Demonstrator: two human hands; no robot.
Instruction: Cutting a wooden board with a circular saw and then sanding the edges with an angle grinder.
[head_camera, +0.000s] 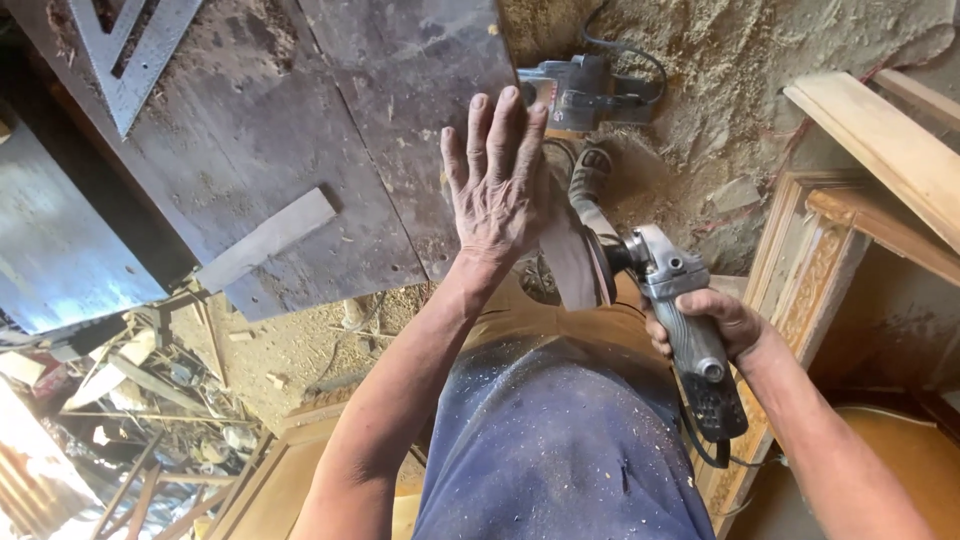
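My left hand (497, 180) lies flat with fingers spread against the edge of a dark wooden board (300, 130) on the workbench. My right hand (715, 322) grips the grey handle of an angle grinder (665, 285). Its round sanding disc (580, 260) stands on edge just right of my left wrist, close to the board's right edge. The grinder's black cord hangs down beside my blue, dust-covered shirt.
A metal square (130, 50) lies at the board's far left, and a flat grey strip (265, 240) rests on the board. Another power tool (580, 90) sits on the sawdust floor. Carved wooden frames (830, 250) stand right. Scrap wood clutters the lower left.
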